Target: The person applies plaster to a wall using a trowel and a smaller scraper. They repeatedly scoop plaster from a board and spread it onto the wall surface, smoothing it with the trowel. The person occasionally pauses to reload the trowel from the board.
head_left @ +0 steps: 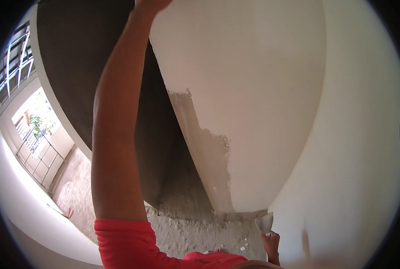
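My left arm reaches up across the view in a red sleeve. Only the base of my left hand [153, 4] shows at the top edge, near where the dark grey panel [79, 58] meets the cream wall surface [253, 89]; its fingers are cut off from view. Low on the right, my right hand [271, 243] is closed round the handle of a putty knife [265, 223]. The knife's wide metal blade points up, near the bottom corner of the cream surface. A rough-edged grey-brown patch [209, 152] runs down that surface's left edge.
A smooth white wall [352, 157] rises on the right. Below lies a rough grey floor [186, 235] with small white bits [243, 248]. At far left are a bright window opening [38, 119], a metal frame [41, 159] and more bare floor [76, 186].
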`<action>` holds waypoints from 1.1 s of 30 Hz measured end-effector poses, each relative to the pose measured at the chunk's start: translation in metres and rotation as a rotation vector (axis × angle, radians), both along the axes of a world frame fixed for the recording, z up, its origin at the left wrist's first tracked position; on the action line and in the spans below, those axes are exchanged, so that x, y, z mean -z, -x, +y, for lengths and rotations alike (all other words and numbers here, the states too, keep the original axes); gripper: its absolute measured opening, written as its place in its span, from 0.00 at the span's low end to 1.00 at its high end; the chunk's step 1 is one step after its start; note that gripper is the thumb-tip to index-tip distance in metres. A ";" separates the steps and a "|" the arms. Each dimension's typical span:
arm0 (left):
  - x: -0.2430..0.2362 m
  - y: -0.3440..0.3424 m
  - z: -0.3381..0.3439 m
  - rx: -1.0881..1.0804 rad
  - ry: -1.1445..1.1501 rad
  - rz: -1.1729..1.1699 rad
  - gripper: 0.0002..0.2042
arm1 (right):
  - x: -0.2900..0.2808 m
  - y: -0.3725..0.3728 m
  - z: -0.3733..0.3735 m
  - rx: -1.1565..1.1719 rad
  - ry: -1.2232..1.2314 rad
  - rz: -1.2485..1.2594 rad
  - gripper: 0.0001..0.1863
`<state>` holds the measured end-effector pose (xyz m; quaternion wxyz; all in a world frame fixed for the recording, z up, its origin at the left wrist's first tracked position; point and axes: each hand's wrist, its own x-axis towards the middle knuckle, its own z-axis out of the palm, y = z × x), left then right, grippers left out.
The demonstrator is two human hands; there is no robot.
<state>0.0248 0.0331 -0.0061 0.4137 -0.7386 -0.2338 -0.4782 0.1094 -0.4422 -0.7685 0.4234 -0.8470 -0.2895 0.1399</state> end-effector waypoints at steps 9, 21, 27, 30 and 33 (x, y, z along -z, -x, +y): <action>0.061 -0.005 -0.062 -0.163 0.148 0.068 0.29 | -0.001 0.002 -0.013 -0.023 0.049 0.026 0.17; 0.411 0.044 -0.033 -0.014 0.290 0.194 0.33 | -0.015 -0.017 -0.032 -0.073 0.086 -0.086 0.17; 0.284 0.075 -0.056 0.068 0.215 0.058 0.35 | -0.007 -0.010 -0.027 0.003 0.010 -0.030 0.17; 0.159 0.065 -0.015 0.022 -0.073 -0.072 0.34 | 0.001 -0.012 -0.013 -0.051 -0.003 -0.134 0.17; 0.048 0.071 0.033 -0.182 -0.244 -0.099 0.34 | -0.007 -0.007 0.006 -0.024 -0.039 -0.028 0.17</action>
